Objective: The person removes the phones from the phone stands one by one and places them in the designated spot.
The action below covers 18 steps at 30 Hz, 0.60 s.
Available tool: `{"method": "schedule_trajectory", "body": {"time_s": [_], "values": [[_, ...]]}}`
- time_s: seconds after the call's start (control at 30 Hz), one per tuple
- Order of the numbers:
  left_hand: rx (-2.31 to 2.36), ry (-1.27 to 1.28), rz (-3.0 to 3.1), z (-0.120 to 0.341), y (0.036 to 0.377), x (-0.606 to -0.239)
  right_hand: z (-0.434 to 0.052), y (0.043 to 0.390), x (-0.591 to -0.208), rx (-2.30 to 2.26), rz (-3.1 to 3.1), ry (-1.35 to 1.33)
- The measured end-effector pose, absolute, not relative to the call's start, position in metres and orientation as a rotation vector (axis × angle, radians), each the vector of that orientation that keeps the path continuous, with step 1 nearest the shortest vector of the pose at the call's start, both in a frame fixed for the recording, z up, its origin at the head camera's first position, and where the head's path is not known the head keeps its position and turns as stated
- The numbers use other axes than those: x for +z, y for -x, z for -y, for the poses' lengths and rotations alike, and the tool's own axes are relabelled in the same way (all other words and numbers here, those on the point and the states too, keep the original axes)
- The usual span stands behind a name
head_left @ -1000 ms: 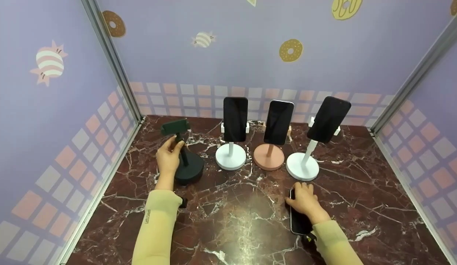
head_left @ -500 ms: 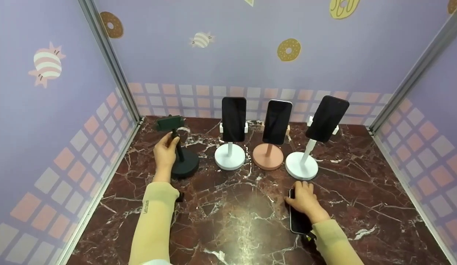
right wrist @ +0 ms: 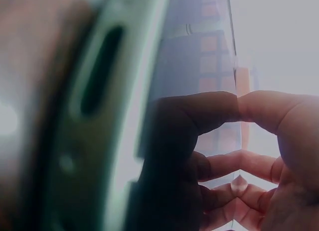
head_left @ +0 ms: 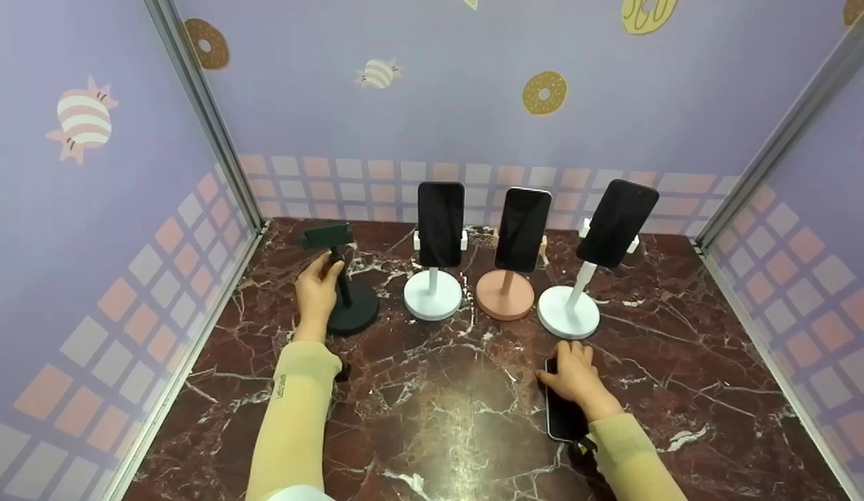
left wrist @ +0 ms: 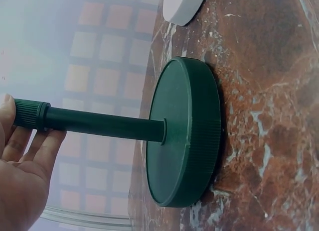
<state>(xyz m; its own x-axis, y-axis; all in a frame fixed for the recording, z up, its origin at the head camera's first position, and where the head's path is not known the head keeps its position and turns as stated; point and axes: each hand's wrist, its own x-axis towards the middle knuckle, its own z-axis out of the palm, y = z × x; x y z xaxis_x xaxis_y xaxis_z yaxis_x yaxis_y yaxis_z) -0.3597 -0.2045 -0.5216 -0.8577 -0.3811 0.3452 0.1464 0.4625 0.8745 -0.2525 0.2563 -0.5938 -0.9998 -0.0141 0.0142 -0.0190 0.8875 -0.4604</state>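
Observation:
In the head view my left hand (head_left: 316,292) grips the upper post of a dark green phone stand (head_left: 353,309) at the left. Its holder (head_left: 327,236) holds no phone. The left wrist view shows thumb and fingers around the ribbed collar (left wrist: 29,114), with the round base (left wrist: 172,136) on the marble surface. At front right, my right hand (head_left: 576,376) grips the far end of a dark phone (head_left: 562,417) lying flat, screen up. In the right wrist view the phone's edge (right wrist: 99,91) is close and blurred, and its screen mirrors my fingers (right wrist: 266,109).
Right of the green stand are a white stand (head_left: 432,296), a pink stand (head_left: 505,296) and another white stand (head_left: 569,312). Each bears an upright dark phone; the rightmost phone (head_left: 617,223) leans right. Patterned walls (head_left: 466,104) enclose the table on three sides.
My left hand has shifted the green stand slightly back and left, and its holder has swung a little. My right hand and the flat phone have stayed in place.

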Motion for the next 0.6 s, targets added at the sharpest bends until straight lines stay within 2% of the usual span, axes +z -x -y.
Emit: {"method": "schedule_trajectory", "body": {"time_s": [0.6], "values": [[-1.448,-0.193,2.183,0.2037,0.3609,-0.5243,-0.2569,0.2534,-0.5942,0.765,3.033,-0.028]]}}
